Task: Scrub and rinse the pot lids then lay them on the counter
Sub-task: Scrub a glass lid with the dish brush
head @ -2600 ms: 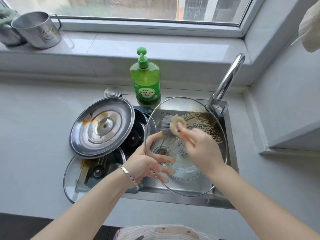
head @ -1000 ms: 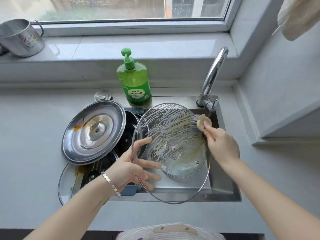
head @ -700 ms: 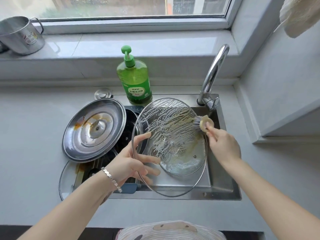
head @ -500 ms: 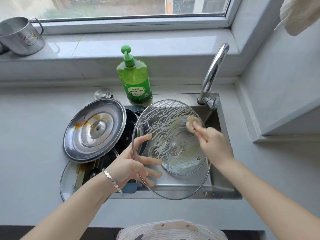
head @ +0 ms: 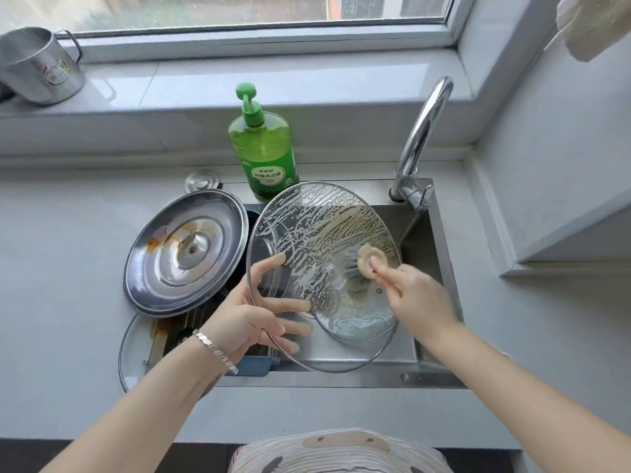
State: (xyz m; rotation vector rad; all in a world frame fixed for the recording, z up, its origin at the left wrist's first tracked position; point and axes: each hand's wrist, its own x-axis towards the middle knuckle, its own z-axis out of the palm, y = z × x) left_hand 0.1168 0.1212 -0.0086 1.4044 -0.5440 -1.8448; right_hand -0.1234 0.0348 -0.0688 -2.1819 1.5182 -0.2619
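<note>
Left hand (head: 246, 319) grips soapy glass lid (head: 307, 227) over sink (head: 341, 380), right hand (head: 420, 298) grasps brush (head: 370, 264), mid-scrub; steel lid (head: 184, 254) stained, rinsing and laying remain.

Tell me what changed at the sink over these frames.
The right hand swept the brush out to the right rim of the glass lid, then back toward its centre. The left hand still holds that lid's left edge; steel lid and soap bottle stayed put.
</note>
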